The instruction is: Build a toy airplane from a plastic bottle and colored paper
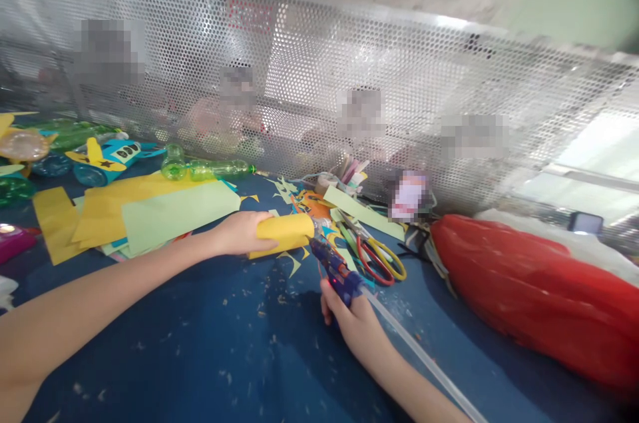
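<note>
My left hand [248,232] is closed around a small clear bottle wrapped in yellow paper [292,231], lying on its side with its neck to the right. In my right hand [357,320] is a blue hot glue gun [335,266], a small red light glowing on it. A long translucent glue stick [424,356] sticks out of its back. The gun's tip is close to the neck end of the wrapped bottle; whether they touch I cannot tell. Scissors with red handles [374,263] and a pair with yellow handles [394,260] lie just beyond the gun.
Yellow and pale green paper sheets [180,213] lie at left, beside green plastic bottles [219,170] and a blue-and-yellow toy plane [112,160]. Paper scraps [292,266] litter the blue table [200,343]. A red bag [524,283] bulges at right. A perforated metal screen [309,63] stands behind.
</note>
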`<state>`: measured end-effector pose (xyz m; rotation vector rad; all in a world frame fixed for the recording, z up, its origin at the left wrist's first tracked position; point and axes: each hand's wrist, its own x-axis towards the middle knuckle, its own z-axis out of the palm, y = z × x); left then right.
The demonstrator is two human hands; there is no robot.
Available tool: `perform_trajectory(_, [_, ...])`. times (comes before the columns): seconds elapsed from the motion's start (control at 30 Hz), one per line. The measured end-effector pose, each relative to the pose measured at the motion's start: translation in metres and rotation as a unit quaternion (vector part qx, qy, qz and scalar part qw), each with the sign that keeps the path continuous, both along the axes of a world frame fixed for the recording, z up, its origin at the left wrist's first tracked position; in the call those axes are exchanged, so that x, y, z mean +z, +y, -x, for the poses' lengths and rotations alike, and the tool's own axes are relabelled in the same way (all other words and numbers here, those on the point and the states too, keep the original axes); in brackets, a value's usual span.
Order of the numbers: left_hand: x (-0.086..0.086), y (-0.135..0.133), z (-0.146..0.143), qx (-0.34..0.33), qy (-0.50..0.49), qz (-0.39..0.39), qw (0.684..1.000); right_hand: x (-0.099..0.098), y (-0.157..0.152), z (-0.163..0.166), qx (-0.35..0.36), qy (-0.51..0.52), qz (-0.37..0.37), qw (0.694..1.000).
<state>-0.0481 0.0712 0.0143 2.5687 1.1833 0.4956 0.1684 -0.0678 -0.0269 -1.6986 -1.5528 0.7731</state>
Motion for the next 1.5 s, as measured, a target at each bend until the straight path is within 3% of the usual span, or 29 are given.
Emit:
perform_trajectory(0.23, [0.002,-0.007,-0.003,0.002,-0.011,-0.008,1.0,0.014,-0.007,0.012,0.0,-0.005,0.008,1.0])
perform_trajectory(0.57, [0.012,-0.014,-0.003,0.003,-0.04,0.02,0.999,0.005,-0.002,-0.003,-0.046,0.012,-0.016,0.999])
perform_trajectory(0.87, [0.004,-0.009,-0.003,-0.006,-0.035,-0.004,0.999,0.003,-0.009,0.006,-0.003,0.005,-0.042,0.999])
perform_trajectory(1.2, [0.014,-0.017,-0.004,0.005,-0.035,0.027,0.999,0.005,-0.002,-0.004,-0.028,0.048,-0.026,0.998])
perform_trajectory(1.5, [0.008,-0.017,-0.006,0.002,-0.009,-0.005,1.0,0.005,-0.01,0.006,0.013,0.003,-0.02,1.0])
